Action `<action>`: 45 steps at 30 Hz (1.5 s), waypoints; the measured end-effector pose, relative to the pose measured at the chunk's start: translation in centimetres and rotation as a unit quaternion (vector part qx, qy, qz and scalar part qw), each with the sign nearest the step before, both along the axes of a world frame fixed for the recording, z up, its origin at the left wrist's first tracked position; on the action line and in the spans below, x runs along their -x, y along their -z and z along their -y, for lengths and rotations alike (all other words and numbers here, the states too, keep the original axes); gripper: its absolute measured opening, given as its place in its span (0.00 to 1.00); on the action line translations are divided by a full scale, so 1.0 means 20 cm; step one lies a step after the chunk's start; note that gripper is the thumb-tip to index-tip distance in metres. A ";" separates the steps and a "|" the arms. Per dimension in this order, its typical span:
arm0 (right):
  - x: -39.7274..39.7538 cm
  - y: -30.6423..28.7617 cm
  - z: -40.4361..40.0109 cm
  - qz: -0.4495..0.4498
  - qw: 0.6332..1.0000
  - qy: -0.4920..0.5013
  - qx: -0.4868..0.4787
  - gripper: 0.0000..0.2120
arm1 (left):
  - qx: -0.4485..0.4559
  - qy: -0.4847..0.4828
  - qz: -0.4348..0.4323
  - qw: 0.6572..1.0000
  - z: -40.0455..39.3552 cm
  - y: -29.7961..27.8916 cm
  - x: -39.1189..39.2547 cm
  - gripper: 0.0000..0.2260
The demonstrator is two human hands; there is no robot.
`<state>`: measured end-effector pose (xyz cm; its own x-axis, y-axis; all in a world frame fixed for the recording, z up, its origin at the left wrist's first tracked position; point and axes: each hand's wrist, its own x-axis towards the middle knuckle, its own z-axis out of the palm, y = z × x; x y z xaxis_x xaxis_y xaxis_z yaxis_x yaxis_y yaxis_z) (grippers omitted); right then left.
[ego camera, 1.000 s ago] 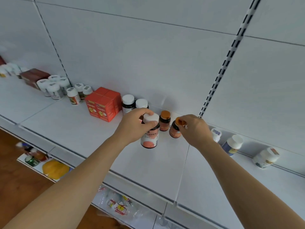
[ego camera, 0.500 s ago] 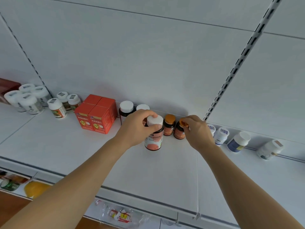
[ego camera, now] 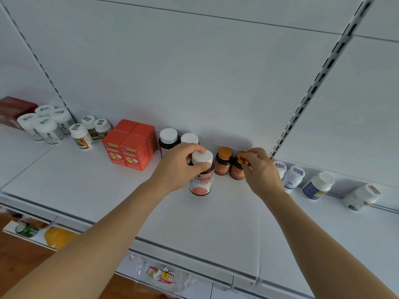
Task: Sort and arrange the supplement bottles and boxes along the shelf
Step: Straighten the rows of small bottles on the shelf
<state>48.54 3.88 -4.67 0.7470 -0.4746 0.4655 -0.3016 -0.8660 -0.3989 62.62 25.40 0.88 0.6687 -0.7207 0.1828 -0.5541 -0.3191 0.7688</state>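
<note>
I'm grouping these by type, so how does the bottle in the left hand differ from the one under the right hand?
The white-capped bottle in the left hand is taller, with a pink label; the orange-capped bottle in the right hand is shorter, with an orange label. The first stands forward on the shelf, the second near the back. Both have dark bodies and are gripped at the cap.

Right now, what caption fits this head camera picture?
Left hand grips a white-capped bottle; right hand pinches an orange-capped bottle.

White shelf (ego camera: pixel 86 186) carries bottles (ego camera: pixel 223 161) and orange boxes (ego camera: pixel 131 145).
</note>
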 end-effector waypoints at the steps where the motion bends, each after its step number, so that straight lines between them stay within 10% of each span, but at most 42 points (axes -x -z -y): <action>1: 0.00 0.01 0.00 0.003 1.000 -0.003 0.001 0.12 | 0.000 -0.003 0.001 1.000 -0.01 0.00 0.00 0.15; 45: -0.28 -0.06 -0.66 -0.199 0.978 0.038 0.052 0.29 | -0.050 -0.010 0.070 0.996 -0.37 0.08 -0.46 0.17</action>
<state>54.19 17.09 -3.50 0.8436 -0.5010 0.1932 -0.4797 -0.8648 -0.1480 71.84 32.83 -0.68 0.6554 -0.7273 0.2037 -0.6471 -0.4016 0.6481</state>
